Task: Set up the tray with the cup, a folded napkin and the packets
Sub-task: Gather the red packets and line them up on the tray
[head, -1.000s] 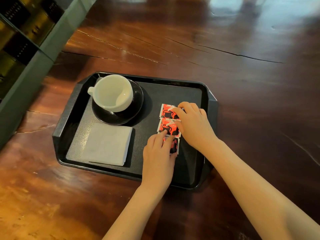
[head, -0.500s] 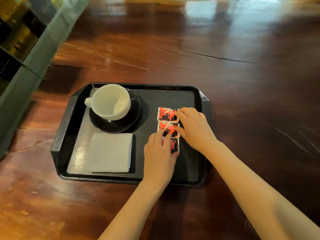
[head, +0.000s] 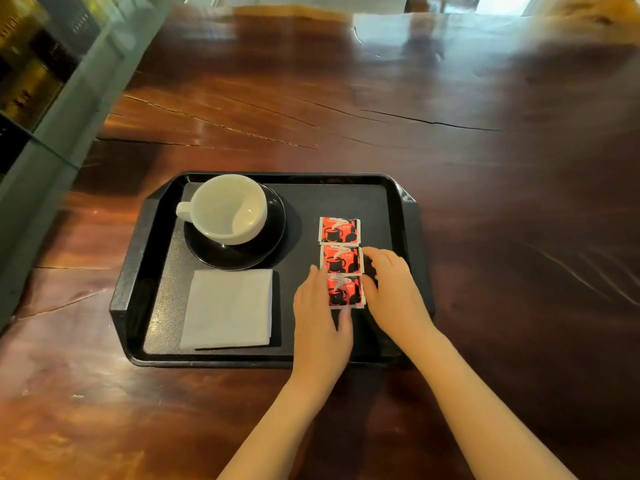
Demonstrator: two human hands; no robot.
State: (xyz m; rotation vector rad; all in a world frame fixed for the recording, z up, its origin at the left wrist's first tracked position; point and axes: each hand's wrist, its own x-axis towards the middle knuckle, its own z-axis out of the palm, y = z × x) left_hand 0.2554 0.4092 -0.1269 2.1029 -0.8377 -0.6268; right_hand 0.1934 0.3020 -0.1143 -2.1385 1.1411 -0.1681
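Along the tray's [head: 128, 299] right side, open left hand [head: 320, 318] and right hand [head: 394, 292] flank the nearest packet [head: 344, 291], gripping nothing; light, thin, probably slippery, best pinched by its edges.

Tray [head: 133, 289] near-right rim hidden behind both wrists; shelf [head: 52, 98] cut off at left edge, contents blurred.

- A dark reddish-brown wooden table [head: 450, 150], glossy, with long cracks across its surface and window light reflected at its far side
- A black plastic tray [head: 133, 289] lies flat directly on it, near the front edge of the view
- A grey-green shelf unit [head: 69, 109] borders the table's left side
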